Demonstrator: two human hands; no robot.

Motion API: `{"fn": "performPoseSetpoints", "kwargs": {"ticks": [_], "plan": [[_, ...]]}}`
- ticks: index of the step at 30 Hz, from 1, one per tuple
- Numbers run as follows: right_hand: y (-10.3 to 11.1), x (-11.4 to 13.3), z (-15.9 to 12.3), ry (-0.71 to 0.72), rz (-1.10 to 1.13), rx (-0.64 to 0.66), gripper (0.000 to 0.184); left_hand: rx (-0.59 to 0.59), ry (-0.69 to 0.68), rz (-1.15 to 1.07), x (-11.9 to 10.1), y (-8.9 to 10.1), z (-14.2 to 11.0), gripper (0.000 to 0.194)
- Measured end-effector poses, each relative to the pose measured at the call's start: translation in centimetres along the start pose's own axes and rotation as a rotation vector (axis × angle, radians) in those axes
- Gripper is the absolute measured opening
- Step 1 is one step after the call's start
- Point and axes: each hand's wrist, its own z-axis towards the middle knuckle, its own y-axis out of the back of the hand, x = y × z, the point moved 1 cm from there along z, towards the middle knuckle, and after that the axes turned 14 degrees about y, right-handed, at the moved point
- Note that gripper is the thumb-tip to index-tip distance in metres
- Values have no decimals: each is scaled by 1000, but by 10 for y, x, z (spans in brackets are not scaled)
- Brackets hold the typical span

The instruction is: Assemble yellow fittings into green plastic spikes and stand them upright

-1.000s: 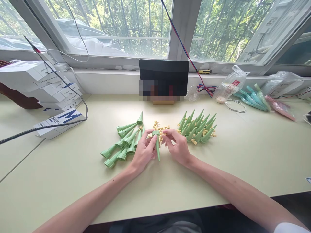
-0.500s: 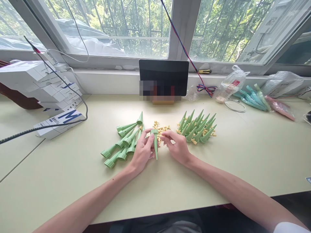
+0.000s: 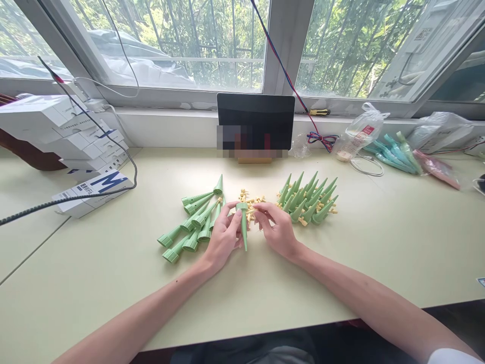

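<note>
A green plastic watering spike point(image 3: 244, 227) is held in my left hand point(image 3: 225, 231), tip down and capped end up, fingers wrapped around its upper part. To its right, my right hand point(image 3: 276, 227) is closed in a pinch, level with the cap. Yellow shows by those fingertips, but I cannot tell whether it is a held piece or part of the pile behind. That pile of small yellow valves point(image 3: 244, 193) lies just beyond both hands. Loose green spikes point(image 3: 189, 222) lie at left, some partly behind my left hand. On the right, several spikes fitted with yellow valves point(image 3: 308, 197) stand tips up.
A dark tablet point(image 3: 255, 114) stands on a wooden holder at the back. White boxes point(image 3: 91, 141) are stacked at left, with a black cable across them. Plastic bags point(image 3: 366, 129), bundled wires point(image 3: 320, 139) and a white cable point(image 3: 367, 166) lie along the back right.
The spike in my left hand has shifted very slightly right and down. My right hand's fingers have moved a little; both hands stay in nearly the same place.
</note>
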Motion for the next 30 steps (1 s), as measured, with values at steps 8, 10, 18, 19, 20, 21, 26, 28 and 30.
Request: {"fn": "performPoseSetpoints", "kwargs": {"ticks": [8, 10, 18, 19, 20, 21, 26, 28, 30], "plan": [[0, 1, 1, -54, 44, 1, 13, 0, -3, -14, -1, -1, 0, 38], [0, 0, 1, -63, 60, 5, 12, 1, -4, -15, -1, -1, -1, 38], [0, -4, 2, -110, 92, 42, 16, -19, -4, -9, -1, 0, 0, 37], [1, -4, 2, -115, 91, 50, 17, -17, -5, -7, 0, 0, 0, 37], [1, -4, 2, -122, 88, 59, 17, -16, -7, -5, 0, 0, 1, 38], [1, -4, 2, -128, 84, 70, 18, -15, -9, -3, 0, 1, 1, 38], [3, -4, 4, -140, 58, 111, 22, -10, -13, 12, 1, 2, 1, 41], [3, -5, 5, -139, 45, 126, 25, -6, -22, 21, 1, 2, 2, 40], [4, -5, 5, -137, 30, 142, 28, -4, -35, 30, 2, 2, 3, 39]]}}
